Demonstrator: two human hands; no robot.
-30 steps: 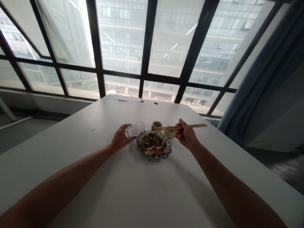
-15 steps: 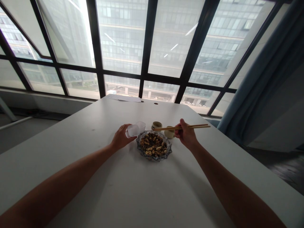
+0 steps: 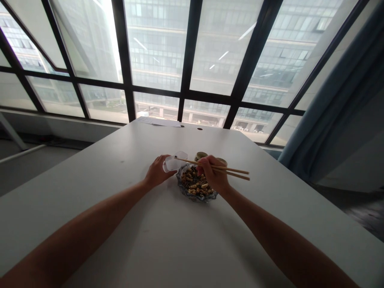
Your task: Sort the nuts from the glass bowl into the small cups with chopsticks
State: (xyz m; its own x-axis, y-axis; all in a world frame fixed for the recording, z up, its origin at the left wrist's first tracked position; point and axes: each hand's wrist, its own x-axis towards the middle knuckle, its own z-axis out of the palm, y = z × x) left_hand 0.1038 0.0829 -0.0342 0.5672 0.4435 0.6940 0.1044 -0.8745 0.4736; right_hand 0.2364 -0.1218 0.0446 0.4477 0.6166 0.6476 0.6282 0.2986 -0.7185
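Plastic box (image 3: 171,165) sits just beside the glass bowl (image 3: 196,198); likely light, thin-walled, easily dented; hold by the sides. Left hand (image 3: 156,173) curls part-open around it, grasping. Chopsticks (image 3: 232,171), likely light, stiff: grip mid-length. Right hand (image 3: 214,176) pinches them, tips at the box; dark speck (image 3: 175,157) there.

Centre of frame: left grip (image 3: 156,173) is holding translucent container (image 3: 171,164); right grip (image 3: 213,175) is holding chopsticks (image 3: 237,171). Below: glass bowl (image 3: 182,188), containing peanuts (image 3: 194,187), is resting on white tabletop (image 3: 168,240). Top: windows (image 3: 159,52) are extending across. Right edge: blue curtain (image 3: 324,108) is hanging.
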